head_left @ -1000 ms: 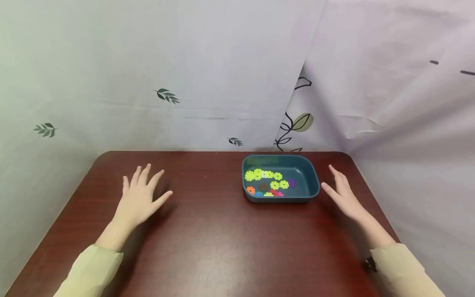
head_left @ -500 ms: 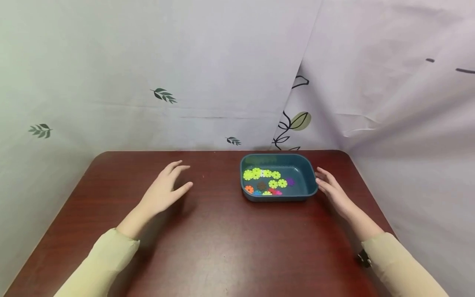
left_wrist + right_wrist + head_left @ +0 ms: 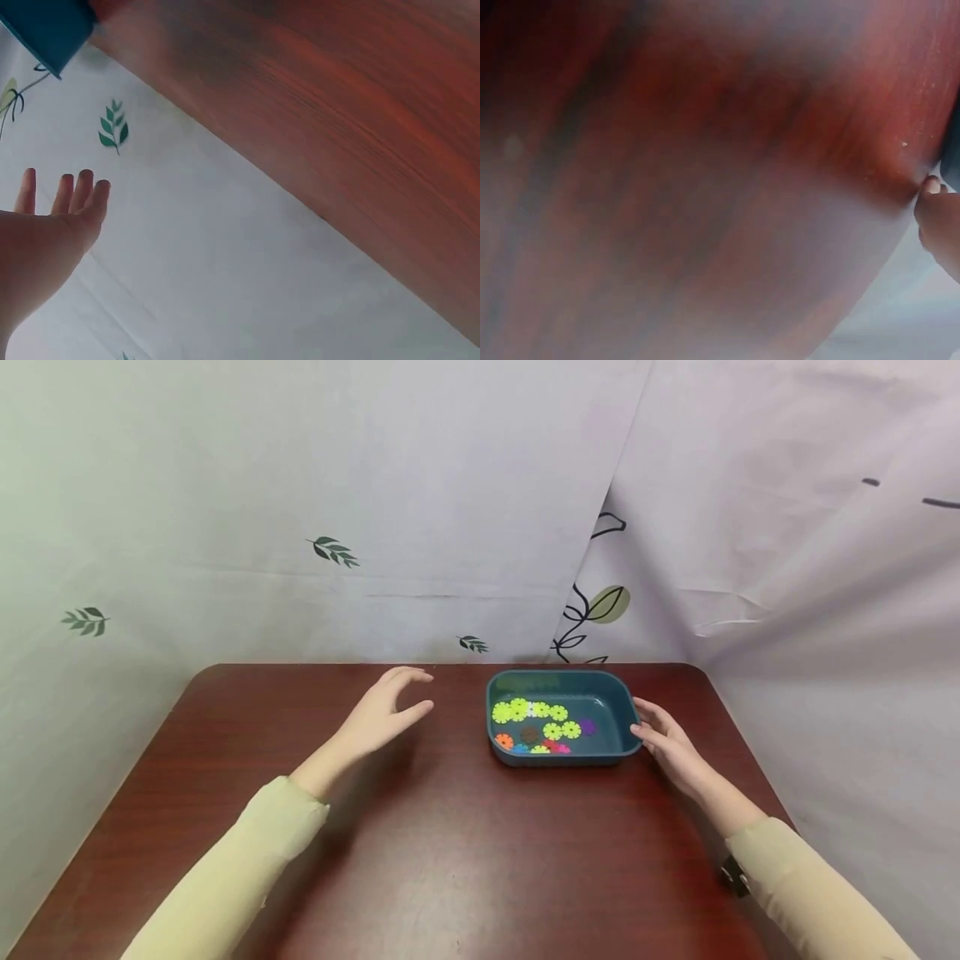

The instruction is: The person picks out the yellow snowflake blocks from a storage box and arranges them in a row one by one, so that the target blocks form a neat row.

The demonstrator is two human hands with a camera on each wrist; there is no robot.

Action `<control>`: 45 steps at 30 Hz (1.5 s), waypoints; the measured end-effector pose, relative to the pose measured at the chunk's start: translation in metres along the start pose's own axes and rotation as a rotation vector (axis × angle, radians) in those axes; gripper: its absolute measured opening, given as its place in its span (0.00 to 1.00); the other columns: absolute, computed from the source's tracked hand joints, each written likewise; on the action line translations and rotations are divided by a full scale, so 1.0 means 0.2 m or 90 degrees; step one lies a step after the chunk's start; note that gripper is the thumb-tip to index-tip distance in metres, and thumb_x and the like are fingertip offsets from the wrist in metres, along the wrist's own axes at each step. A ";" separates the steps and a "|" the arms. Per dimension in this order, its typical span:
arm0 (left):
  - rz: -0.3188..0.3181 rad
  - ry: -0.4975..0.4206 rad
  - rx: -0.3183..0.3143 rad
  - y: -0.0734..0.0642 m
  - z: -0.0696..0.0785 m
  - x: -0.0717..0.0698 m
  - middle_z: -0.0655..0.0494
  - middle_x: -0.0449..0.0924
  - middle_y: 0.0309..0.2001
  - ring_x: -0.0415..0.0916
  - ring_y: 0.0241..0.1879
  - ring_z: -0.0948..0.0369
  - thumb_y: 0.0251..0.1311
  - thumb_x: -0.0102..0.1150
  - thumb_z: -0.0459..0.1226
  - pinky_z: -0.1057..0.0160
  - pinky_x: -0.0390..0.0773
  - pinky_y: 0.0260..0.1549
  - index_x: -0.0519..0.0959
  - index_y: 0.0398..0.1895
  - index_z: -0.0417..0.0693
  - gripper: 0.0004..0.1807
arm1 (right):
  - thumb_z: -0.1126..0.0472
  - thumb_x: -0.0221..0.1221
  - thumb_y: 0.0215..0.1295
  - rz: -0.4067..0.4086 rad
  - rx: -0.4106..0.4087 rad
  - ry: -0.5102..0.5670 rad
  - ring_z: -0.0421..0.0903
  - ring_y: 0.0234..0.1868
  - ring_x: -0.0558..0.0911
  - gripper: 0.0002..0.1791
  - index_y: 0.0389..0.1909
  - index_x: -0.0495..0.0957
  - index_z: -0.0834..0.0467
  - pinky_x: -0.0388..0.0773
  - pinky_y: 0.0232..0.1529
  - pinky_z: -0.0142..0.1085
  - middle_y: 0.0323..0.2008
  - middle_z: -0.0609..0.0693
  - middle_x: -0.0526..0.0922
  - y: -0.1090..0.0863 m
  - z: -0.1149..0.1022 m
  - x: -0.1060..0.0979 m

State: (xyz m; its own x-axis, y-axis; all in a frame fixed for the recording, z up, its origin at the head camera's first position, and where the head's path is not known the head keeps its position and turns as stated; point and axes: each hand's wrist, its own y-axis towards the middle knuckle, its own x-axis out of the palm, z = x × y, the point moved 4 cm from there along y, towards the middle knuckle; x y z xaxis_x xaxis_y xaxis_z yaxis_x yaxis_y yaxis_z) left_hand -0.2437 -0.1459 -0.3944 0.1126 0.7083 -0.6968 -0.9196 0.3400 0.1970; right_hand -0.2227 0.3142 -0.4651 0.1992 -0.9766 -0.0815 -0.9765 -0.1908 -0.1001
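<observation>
A dark teal rectangular basin (image 3: 619, 714) stands on the table toward the back right. Inside it lie several flower-shaped plastic discs (image 3: 553, 732), mostly yellow-green, with orange, brown, blue, red, pink, white and purple ones among them. My right hand (image 3: 675, 754) grips the basin's right end, thumb over the rim and fingers along the outer wall. In the right wrist view only part of that hand (image 3: 939, 225) shows beside the basin's dark side. My left hand (image 3: 378, 714) hovers left of the basin, apart from it, thumb and fingers spread and holding nothing.
The dark red wooden table (image 3: 450, 860) has rounded far corners. Behind it hangs a pale cloth (image 3: 450, 510) with leaf prints, and more cloth runs along both sides.
My left hand has moved right and farther forward, toward the basin. My right hand has come left from beside the basin and taken hold of its right rim.
</observation>
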 end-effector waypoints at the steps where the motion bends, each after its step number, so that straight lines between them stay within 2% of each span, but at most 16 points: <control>1: -0.002 -0.005 0.004 0.02 0.01 0.01 0.44 0.74 0.71 0.67 0.75 0.46 0.71 0.66 0.42 0.41 0.67 0.75 0.77 0.67 0.44 0.24 | 0.62 0.51 0.82 0.001 -0.003 0.015 0.30 0.63 0.71 0.36 0.83 0.47 0.66 0.73 0.60 0.18 0.72 0.52 0.65 0.01 0.01 0.00; 4: -0.011 -0.014 0.023 0.09 0.04 0.07 0.44 0.77 0.69 0.70 0.73 0.46 0.70 0.67 0.39 0.42 0.68 0.75 0.79 0.65 0.43 0.23 | 0.64 0.51 0.82 0.002 -0.009 0.057 0.29 0.63 0.73 0.33 0.82 0.52 0.64 0.74 0.61 0.19 0.65 0.38 0.70 0.02 0.03 -0.01; 9: -0.036 -0.035 0.048 0.20 0.12 0.16 0.46 0.81 0.64 0.74 0.70 0.48 0.68 0.69 0.36 0.44 0.72 0.73 0.82 0.61 0.42 0.20 | 0.66 0.50 0.82 0.008 -0.011 0.105 0.27 0.62 0.75 0.25 0.76 0.62 0.55 0.74 0.60 0.21 0.61 0.31 0.75 0.04 0.05 -0.02; 14: -0.090 -0.049 0.085 0.30 0.22 0.25 0.48 0.85 0.59 0.78 0.66 0.50 0.68 0.70 0.35 0.47 0.76 0.70 0.85 0.56 0.43 0.15 | 0.66 0.50 0.82 0.017 0.001 0.141 0.29 0.59 0.78 0.20 0.69 0.69 0.49 0.73 0.60 0.22 0.57 0.31 0.80 0.04 0.07 -0.02; 17: -0.125 -0.055 0.092 0.36 0.26 0.31 0.47 0.86 0.57 0.81 0.63 0.51 0.68 0.70 0.33 0.49 0.79 0.67 0.85 0.55 0.43 0.14 | 0.65 0.51 0.82 0.020 0.006 0.145 0.30 0.58 0.79 0.19 0.69 0.68 0.50 0.73 0.60 0.22 0.57 0.32 0.80 0.04 0.07 -0.02; 23: -0.200 -0.109 0.101 0.45 0.31 0.47 0.40 0.88 0.52 0.87 0.52 0.51 0.66 0.69 0.29 0.59 0.87 0.55 0.85 0.53 0.38 0.13 | 0.64 0.51 0.83 0.022 0.010 0.135 0.31 0.58 0.79 0.20 0.71 0.66 0.53 0.74 0.60 0.22 0.59 0.34 0.78 0.04 0.08 -0.02; 31: -0.307 -0.084 0.108 0.48 0.35 0.66 0.41 0.89 0.50 0.87 0.48 0.53 0.65 0.70 0.29 0.63 0.87 0.52 0.85 0.53 0.34 0.14 | 0.65 0.51 0.82 0.026 0.007 0.141 0.31 0.56 0.81 0.18 0.68 0.67 0.52 0.75 0.59 0.22 0.56 0.34 0.80 0.05 0.08 -0.01; 38: -0.382 -0.013 0.130 0.46 0.36 0.75 0.46 0.89 0.48 0.87 0.48 0.56 0.65 0.71 0.29 0.68 0.85 0.49 0.85 0.50 0.38 0.12 | 0.65 0.51 0.82 0.024 0.002 0.132 0.31 0.55 0.82 0.17 0.65 0.69 0.50 0.77 0.58 0.22 0.56 0.35 0.81 0.06 0.08 -0.01; 45: -0.416 0.059 0.151 0.46 0.37 0.80 0.49 0.90 0.47 0.87 0.48 0.57 0.65 0.73 0.30 0.67 0.85 0.49 0.87 0.48 0.42 0.10 | 0.65 0.52 0.82 0.043 0.021 0.137 0.31 0.54 0.83 0.16 0.65 0.69 0.51 0.78 0.57 0.22 0.54 0.35 0.82 0.05 0.08 -0.01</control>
State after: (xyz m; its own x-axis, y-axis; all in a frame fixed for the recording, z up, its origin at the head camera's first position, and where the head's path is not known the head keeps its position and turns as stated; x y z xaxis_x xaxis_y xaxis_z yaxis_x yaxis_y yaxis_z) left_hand -0.2826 0.0439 -0.4371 0.5718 0.2614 -0.7777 -0.5667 0.8113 -0.1439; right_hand -0.2310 0.3158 -0.4819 0.1070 -0.9865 0.1237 -0.9831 -0.1236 -0.1349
